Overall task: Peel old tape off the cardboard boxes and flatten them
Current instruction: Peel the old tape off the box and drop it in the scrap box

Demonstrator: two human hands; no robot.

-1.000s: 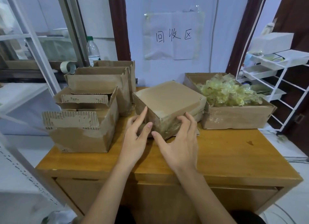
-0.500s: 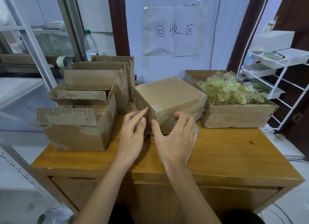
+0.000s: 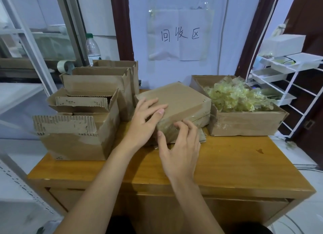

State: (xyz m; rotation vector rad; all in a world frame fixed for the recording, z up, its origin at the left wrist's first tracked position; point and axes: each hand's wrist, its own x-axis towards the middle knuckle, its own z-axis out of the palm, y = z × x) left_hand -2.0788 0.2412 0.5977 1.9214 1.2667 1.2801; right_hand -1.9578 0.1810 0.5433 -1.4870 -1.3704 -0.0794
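Since a second ago, the left hand (image 3: 148,118) has been moved up onto the top of the closed box (image 3: 181,101) at the middle of the table (image 3: 236,163), fingers flat. The right hand (image 3: 180,144) is curled at its taped front edge, perhaps picking. Tape could tear short if pulled sharply. Peeled tape (image 3: 234,97) fills the right box (image 3: 244,123); the left boxes (image 3: 73,139) seem empty.

Plain brown boxes (image 3: 181,101) on a honey-orange wood-grain desk (image 3: 227,163); pale yellow tape (image 3: 234,97) fills one; a green-capped clear bottle (image 3: 92,48) and white sign (image 3: 180,34) with black characters behind
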